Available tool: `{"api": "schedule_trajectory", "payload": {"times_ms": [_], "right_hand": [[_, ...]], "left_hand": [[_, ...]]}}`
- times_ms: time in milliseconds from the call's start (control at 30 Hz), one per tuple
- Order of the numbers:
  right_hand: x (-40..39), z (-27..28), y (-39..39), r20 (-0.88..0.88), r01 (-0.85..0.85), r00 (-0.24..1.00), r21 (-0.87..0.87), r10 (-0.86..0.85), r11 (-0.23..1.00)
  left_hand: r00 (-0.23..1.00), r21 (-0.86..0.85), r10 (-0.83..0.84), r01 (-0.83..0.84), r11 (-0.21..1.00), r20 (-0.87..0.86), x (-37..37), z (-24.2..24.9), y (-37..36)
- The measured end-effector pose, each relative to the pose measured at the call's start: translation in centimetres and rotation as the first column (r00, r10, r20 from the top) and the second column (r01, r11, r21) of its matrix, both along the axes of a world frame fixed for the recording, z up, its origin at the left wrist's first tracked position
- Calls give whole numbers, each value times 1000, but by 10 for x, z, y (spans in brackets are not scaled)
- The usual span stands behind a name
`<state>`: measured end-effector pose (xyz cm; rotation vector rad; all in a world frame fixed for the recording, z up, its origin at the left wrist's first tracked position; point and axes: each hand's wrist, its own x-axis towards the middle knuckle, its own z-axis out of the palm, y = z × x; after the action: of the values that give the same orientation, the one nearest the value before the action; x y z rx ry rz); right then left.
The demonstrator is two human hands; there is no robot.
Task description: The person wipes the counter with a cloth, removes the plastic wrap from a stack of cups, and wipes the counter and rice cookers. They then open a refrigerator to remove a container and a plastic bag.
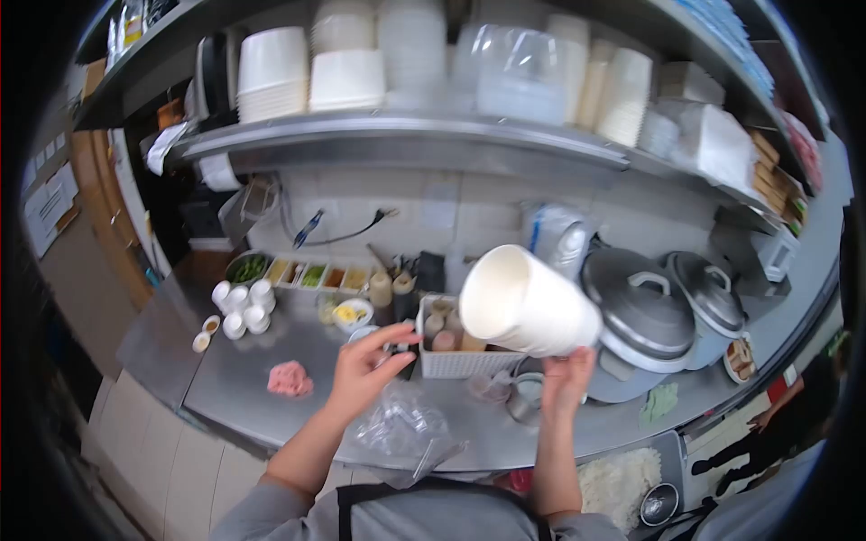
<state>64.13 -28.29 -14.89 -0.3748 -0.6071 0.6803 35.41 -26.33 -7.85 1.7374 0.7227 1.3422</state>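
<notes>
My right hand [566,374] grips the base end of a stack of white paper cups [532,302], tilted with its open mouth toward the left. My left hand [365,365] is raised over the counter, fingers apart and holding nothing. Just beyond its fingertips stands a white plastic basket [469,363] with bottles in it. Below the left hand lies a crumpled clear plastic bag [406,424]. A small metal pot [523,401] sits left of my right hand.
Two large rice cookers [639,311] stand at the right. Ingredient trays [311,276], small white cups [244,311] and a pink cloth [290,379] are on the steel counter [234,397]. Stacked containers [273,72] fill the shelf overhead. A tub of rice [622,482] is low right, near another person [794,406].
</notes>
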Motion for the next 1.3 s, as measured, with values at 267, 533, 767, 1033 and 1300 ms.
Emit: {"api": "schedule_trajectory", "payload": {"times_ms": [267,533,767,1033,1300], "right_hand": [[118,226,-56,310,786,216,507,-926,353],[127,395,76,746,767,-336,571,-576,293],[119,353,174,698,668,-464,680,-545,302],[99,331,172,969,875,-135,19,206,483],[30,265,130,642,527,-38,664,-766,530]], "left_hand": [[987,-196,144,-129,972,64,-58,-59,11],[877,-332,431,-351,876,212,-113,-87,-4],[798,-274,536,-469,839,275,-121,-90,-27],[794,-278,570,-510,814,211,-132,-91,-36],[801,-256,548,-492,832,242,-118,-79,-30]]}}
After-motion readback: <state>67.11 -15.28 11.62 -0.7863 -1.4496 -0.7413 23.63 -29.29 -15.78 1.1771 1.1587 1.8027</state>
